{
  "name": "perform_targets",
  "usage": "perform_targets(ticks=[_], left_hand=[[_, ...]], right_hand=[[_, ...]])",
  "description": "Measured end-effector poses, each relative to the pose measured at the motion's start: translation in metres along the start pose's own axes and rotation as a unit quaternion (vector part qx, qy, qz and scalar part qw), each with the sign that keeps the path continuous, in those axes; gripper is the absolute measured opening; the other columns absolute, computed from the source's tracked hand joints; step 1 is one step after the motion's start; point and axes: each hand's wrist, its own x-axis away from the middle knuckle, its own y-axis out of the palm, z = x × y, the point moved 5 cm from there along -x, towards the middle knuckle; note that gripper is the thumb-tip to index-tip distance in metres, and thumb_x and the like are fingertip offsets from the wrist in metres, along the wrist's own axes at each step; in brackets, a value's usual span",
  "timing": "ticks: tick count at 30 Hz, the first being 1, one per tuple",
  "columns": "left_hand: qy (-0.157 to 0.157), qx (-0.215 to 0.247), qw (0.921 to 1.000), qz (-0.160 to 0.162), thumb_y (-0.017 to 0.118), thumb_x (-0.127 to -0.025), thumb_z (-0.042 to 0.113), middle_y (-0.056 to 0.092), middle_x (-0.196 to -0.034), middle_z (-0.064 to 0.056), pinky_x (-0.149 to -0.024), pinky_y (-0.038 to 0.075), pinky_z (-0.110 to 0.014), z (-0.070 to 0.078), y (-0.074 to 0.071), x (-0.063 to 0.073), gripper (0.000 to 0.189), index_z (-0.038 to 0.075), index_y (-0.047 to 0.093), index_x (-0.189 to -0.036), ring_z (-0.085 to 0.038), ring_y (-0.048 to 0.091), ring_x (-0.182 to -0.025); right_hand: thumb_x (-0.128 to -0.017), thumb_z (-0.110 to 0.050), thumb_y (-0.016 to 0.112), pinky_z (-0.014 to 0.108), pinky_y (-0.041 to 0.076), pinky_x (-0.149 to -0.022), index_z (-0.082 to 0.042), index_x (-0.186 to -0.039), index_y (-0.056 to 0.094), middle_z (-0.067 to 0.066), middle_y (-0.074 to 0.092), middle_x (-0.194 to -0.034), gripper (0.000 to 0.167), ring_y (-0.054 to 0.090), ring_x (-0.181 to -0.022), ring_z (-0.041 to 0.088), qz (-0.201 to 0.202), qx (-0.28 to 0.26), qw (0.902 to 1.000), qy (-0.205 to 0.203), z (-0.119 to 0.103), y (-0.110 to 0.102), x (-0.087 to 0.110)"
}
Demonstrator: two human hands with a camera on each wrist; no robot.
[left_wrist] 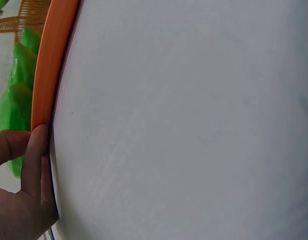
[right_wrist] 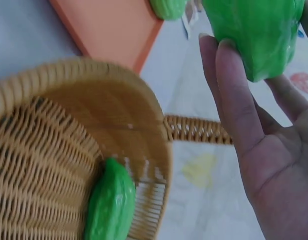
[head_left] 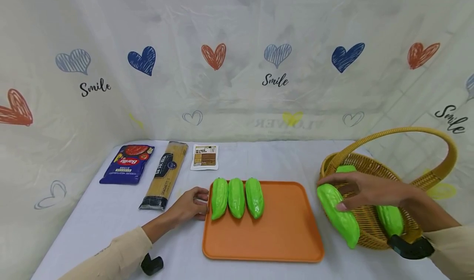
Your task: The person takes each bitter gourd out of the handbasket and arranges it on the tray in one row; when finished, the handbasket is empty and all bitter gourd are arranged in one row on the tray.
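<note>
My right hand (head_left: 361,189) grips a glossy green bitter melon (head_left: 340,216) above the near left rim of the wicker basket (head_left: 374,234). The right wrist view shows the thumb and fingers on either side of that bitter melon (right_wrist: 258,35). Inside the basket lie further bitter melons, one plain in the right wrist view (right_wrist: 111,205). Fingers bent, my left hand (head_left: 190,206) holds the left edge of an orange tray (head_left: 285,226). Three bitter melons (head_left: 236,198) stand side by side on the tray's left half.
Left of the tray lie a blue Barilla pouch (head_left: 127,164), a pack of spaghetti (head_left: 165,177) and a small white-and-brown packet (head_left: 205,157). The basket's tall handle (head_left: 403,131) arches over its right side. A printed curtain (head_left: 237,99) hangs behind the white table.
</note>
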Motion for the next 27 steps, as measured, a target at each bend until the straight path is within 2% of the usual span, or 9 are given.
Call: perform_targets(ticks=[5, 7, 12, 16, 21, 23, 27], left_hand=[[0.001, 0.000, 1.0000, 0.001, 0.070, -0.081, 0.002, 0.055, -0.124, -0.015, -0.073, 0.065, -0.036, -0.001, 0.000, 0.001, 0.061, 0.000, 0.049, -0.138, -0.022, 0.063, -0.100], [0.001, 0.002, 1.0000, 0.001, 0.070, -0.081, 0.002, 0.055, -0.124, -0.015, -0.073, 0.065, -0.036, -0.001, 0.000, 0.001, 0.061, 0.000, 0.049, -0.138, -0.022, 0.063, -0.100], [0.000, 0.004, 1.0000, 0.001, 0.070, -0.081, 0.001, 0.056, -0.124, -0.016, -0.073, 0.065, -0.036, -0.001, 0.000, 0.000, 0.060, 0.000, 0.049, -0.138, -0.022, 0.064, -0.100], [-0.004, 0.005, 1.0000, 0.002, 0.071, -0.081, 0.001, 0.056, -0.124, -0.015, -0.073, 0.065, -0.036, -0.001, 0.000, -0.001, 0.061, 0.000, 0.050, -0.138, -0.022, 0.064, -0.100], [0.000, 0.005, 1.0000, -0.001, 0.070, -0.080, 0.001, 0.055, -0.125, -0.015, -0.074, 0.065, -0.036, -0.001, 0.001, 0.000, 0.062, 0.000, 0.049, -0.138, -0.022, 0.063, -0.101], [0.003, 0.004, 1.0000, -0.002, 0.070, -0.080, 0.001, 0.055, -0.125, -0.015, -0.074, 0.065, -0.036, 0.000, 0.001, 0.000, 0.062, 0.000, 0.049, -0.138, -0.022, 0.063, -0.101], [0.001, 0.003, 1.0000, 0.000, 0.070, -0.080, 0.001, 0.055, -0.124, -0.015, -0.074, 0.065, -0.036, 0.001, 0.001, 0.001, 0.062, 0.000, 0.049, -0.138, -0.022, 0.063, -0.100]], right_hand=[[-0.098, -0.011, 0.061, 0.023, 0.054, -0.094, -0.018, -0.150, 0.044, 0.023, 0.034, -0.155, 0.055, 0.051, -0.126, -0.007, 0.003, -0.018, 0.9998, -0.004, -0.002, 0.011, -0.011], [-0.099, -0.011, 0.061, 0.025, 0.055, -0.094, -0.019, -0.150, 0.043, 0.024, 0.034, -0.155, 0.055, 0.053, -0.125, -0.004, 0.004, -0.019, 0.9998, -0.011, -0.003, 0.015, -0.016], [-0.099, -0.016, 0.062, 0.027, 0.057, -0.092, -0.021, -0.147, 0.046, 0.019, 0.043, -0.150, 0.051, 0.058, -0.122, 0.001, 0.016, -0.015, 0.9997, -0.011, -0.004, 0.021, -0.028], [-0.099, -0.016, 0.062, 0.026, 0.056, -0.094, -0.020, -0.148, 0.046, 0.018, 0.044, -0.150, 0.051, 0.058, -0.123, 0.002, 0.021, -0.027, 0.9993, -0.013, -0.004, 0.025, -0.035], [-0.100, -0.012, 0.059, 0.029, 0.057, -0.093, -0.015, -0.149, 0.044, 0.021, 0.050, -0.141, 0.051, 0.064, -0.117, 0.020, 0.019, -0.061, 0.9972, -0.039, -0.005, 0.029, -0.044], [-0.100, -0.014, 0.059, 0.028, 0.056, -0.093, -0.017, -0.148, 0.045, 0.018, 0.052, -0.138, 0.050, 0.064, -0.116, 0.021, 0.029, -0.055, 0.9974, -0.037, -0.004, 0.030, -0.048], [-0.100, -0.020, 0.060, 0.031, 0.055, -0.092, -0.022, -0.146, 0.048, 0.014, 0.050, -0.143, 0.047, 0.059, -0.121, 0.023, 0.057, -0.029, 0.9978, -0.018, -0.002, 0.034, -0.055]])
